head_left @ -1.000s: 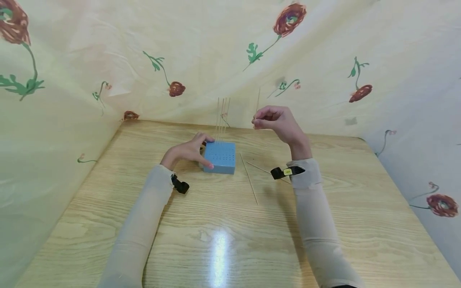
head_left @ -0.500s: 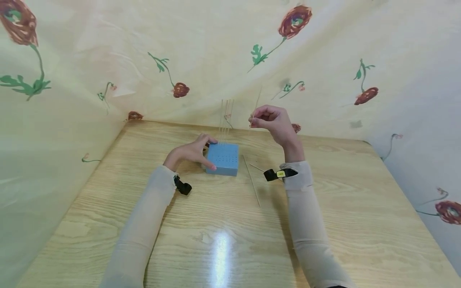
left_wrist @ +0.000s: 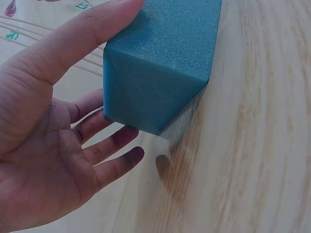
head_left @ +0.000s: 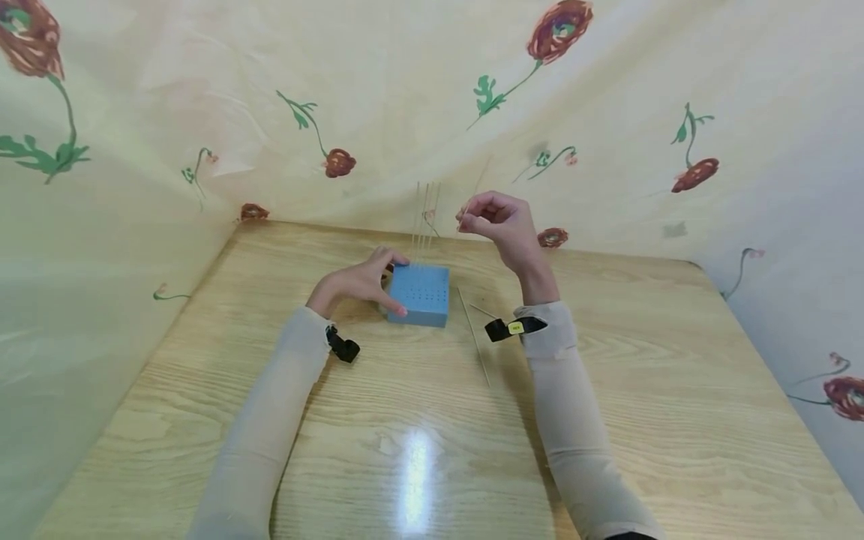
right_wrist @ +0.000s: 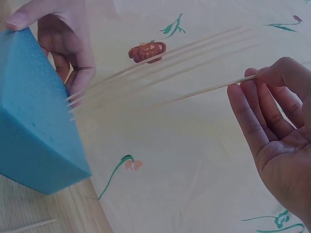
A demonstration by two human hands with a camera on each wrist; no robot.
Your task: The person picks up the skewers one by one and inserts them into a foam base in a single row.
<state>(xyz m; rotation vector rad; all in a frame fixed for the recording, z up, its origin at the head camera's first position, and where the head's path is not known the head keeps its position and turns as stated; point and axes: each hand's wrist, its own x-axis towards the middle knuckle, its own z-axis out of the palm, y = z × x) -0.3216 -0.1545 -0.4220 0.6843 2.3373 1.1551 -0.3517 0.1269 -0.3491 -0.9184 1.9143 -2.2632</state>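
A blue block (head_left: 418,291) with rows of small holes in its top sits on the table. My left hand (head_left: 356,283) grips its left side, thumb at the near edge and fingers at the far side. Several thin wooden skewers (head_left: 415,225) stand upright along the block's far edge. To the right and above the block, my right hand (head_left: 505,229) pinches another skewer (right_wrist: 204,91) between thumb and fingertips. That skewer slants, and in the right wrist view it points toward the standing ones, apart from the block.
Two loose skewers lie on the table right of the block: one skewer (head_left: 474,337) in full sight, the other skewer (head_left: 482,311) partly hidden behind the right wrist's camera (head_left: 497,330). A flowered cloth (head_left: 378,90) hangs behind the wooden table (head_left: 364,435).
My right hand has moved left toward the block, and its skewer has tilted more to the right at the top. The left hand keeps its hold on the block.
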